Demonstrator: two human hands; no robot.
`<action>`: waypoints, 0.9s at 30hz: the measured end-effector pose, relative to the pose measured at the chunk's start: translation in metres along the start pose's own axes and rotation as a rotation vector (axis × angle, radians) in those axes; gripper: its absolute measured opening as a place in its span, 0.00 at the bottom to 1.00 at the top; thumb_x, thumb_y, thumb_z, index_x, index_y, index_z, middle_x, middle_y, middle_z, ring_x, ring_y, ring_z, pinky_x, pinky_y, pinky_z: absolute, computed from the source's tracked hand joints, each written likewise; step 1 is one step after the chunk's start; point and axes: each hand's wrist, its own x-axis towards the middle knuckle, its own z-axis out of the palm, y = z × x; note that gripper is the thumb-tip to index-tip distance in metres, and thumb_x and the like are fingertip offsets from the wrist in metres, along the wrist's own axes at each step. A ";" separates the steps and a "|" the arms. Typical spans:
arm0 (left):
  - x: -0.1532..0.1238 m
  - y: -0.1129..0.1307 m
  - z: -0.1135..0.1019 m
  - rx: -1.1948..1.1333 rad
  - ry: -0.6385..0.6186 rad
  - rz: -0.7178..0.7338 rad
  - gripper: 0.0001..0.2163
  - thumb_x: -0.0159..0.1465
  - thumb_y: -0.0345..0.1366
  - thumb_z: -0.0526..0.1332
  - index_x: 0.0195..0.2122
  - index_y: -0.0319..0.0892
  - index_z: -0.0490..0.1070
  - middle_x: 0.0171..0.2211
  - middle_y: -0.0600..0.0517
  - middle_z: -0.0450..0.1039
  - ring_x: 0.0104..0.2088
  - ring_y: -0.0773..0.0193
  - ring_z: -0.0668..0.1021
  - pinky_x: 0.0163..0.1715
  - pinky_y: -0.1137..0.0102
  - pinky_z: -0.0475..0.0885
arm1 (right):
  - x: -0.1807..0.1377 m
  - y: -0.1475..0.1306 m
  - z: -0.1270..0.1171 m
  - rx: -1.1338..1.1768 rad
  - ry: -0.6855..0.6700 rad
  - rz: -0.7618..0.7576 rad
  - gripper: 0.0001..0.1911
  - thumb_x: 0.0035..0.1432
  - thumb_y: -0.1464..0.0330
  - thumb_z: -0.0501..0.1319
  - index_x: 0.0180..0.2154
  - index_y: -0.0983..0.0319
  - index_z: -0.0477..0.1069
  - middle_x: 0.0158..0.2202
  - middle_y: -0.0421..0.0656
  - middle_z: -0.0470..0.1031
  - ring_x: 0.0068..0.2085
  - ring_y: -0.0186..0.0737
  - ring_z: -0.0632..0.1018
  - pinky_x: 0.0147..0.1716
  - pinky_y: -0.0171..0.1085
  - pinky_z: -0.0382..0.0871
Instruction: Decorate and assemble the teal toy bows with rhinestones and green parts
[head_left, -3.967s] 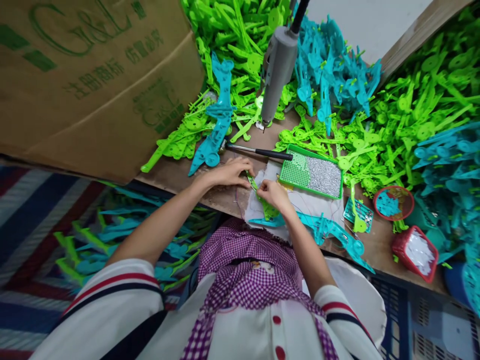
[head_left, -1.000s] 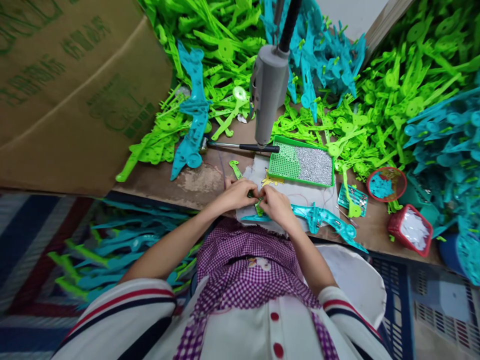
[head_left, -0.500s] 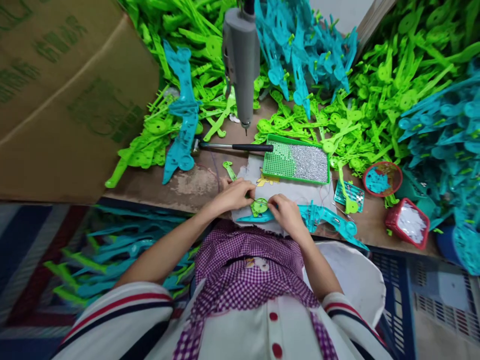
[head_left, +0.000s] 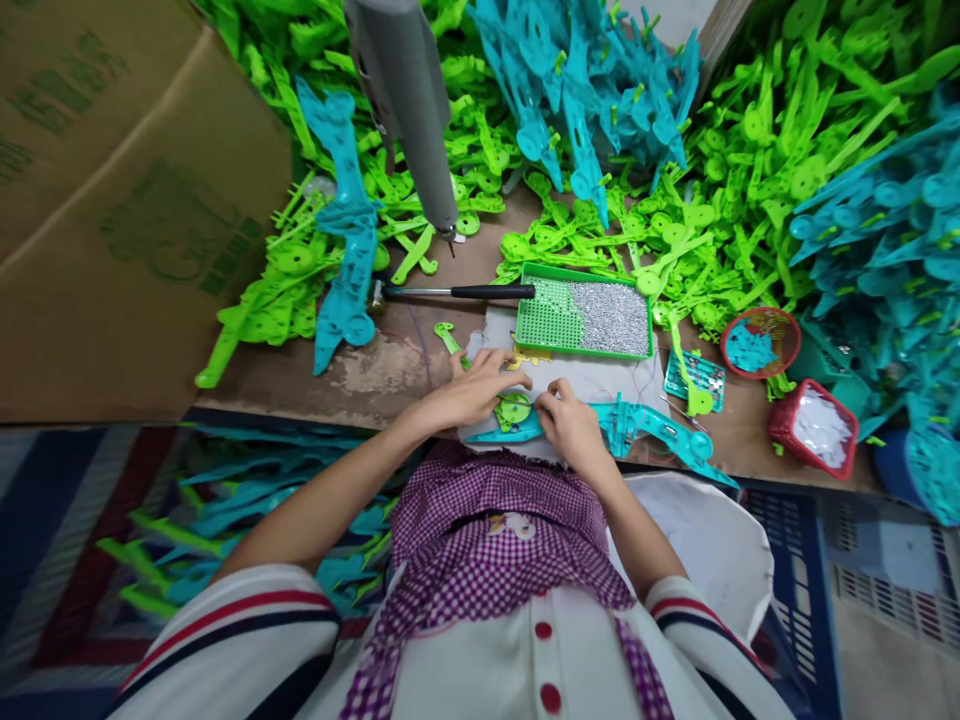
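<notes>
A long blue plastic part [head_left: 646, 424] lies across the white cloth at the table's front edge, with a green plastic piece [head_left: 513, 411] on its left section. Over that piece reaches my left hand [head_left: 471, 388], its fingers stretched and apart, holding nothing that I can see. My right hand [head_left: 568, 422] rests by the blue part, just right of the green piece. Its thumb and fingertips are pinched together, and whatever is between them is too small or hidden to make out. A small green lever [head_left: 450, 342] lies behind my left hand.
Behind my hands stand a green tray [head_left: 551, 312] of small metal pieces and a black-handled hammer [head_left: 491, 292]. A grey electric screwdriver [head_left: 412, 120] hangs above. Heaped green parts [head_left: 787, 130] and blue parts [head_left: 892, 240] surround the space. Red baskets [head_left: 814, 428] stand right, a carton [head_left: 127, 220] left.
My left hand has opened from a pinch and lifted its fingers off the green piece. My right hand stays pinched in nearly the same place. The view has shifted slightly, and the screwdriver hangs more tilted.
</notes>
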 end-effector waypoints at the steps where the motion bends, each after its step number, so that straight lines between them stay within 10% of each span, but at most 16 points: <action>1: 0.000 0.000 -0.001 -0.011 -0.008 0.040 0.28 0.60 0.19 0.53 0.55 0.56 0.72 0.64 0.44 0.60 0.66 0.42 0.60 0.60 0.34 0.48 | 0.001 0.000 0.000 -0.007 -0.007 -0.001 0.13 0.71 0.64 0.52 0.50 0.54 0.72 0.53 0.44 0.69 0.35 0.36 0.77 0.28 0.35 0.60; 14: 0.003 -0.012 0.006 0.028 -0.105 0.247 0.36 0.57 0.17 0.51 0.61 0.62 0.69 0.74 0.50 0.46 0.73 0.45 0.50 0.63 0.32 0.35 | -0.003 0.020 0.002 0.232 0.041 -0.113 0.10 0.70 0.68 0.54 0.51 0.60 0.68 0.51 0.47 0.68 0.42 0.39 0.76 0.42 0.38 0.70; 27: 0.009 -0.013 0.005 0.109 -0.161 0.296 0.30 0.62 0.23 0.56 0.61 0.62 0.70 0.72 0.50 0.53 0.71 0.44 0.55 0.65 0.35 0.35 | -0.005 0.034 -0.005 0.199 0.052 -0.134 0.08 0.70 0.69 0.55 0.45 0.60 0.73 0.46 0.45 0.71 0.44 0.39 0.76 0.45 0.36 0.68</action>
